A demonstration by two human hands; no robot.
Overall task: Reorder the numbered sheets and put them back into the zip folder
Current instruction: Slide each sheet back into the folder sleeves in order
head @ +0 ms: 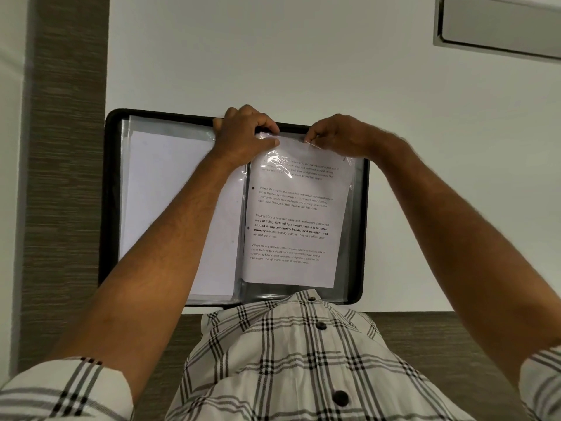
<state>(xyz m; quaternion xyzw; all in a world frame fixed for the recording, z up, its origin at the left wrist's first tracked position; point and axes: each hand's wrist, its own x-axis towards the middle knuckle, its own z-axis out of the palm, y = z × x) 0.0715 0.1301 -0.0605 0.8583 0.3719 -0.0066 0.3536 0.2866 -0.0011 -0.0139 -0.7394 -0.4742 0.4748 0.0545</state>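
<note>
1. A white tabletop (273,56) filled most of the view, its near edge running just in front of the person.
2. A grey metallic panel (501,22) with a raised frame sat at the far right corner of the tabletop.
3. Brown-grey woven flooring (66,147) showed along the left side and below the near edge.
4. A white checked shirt (288,360) with dark buttons filled the bottom of the view.

There is only 1 view, from a camera on the person's head. It looks forward and steeply down, over the checked shirt (291,360) and along both forearms. It is close to the white table (303,56), where the open folder (110,208) fills the middle. The wide lens bends the edges.
</note>
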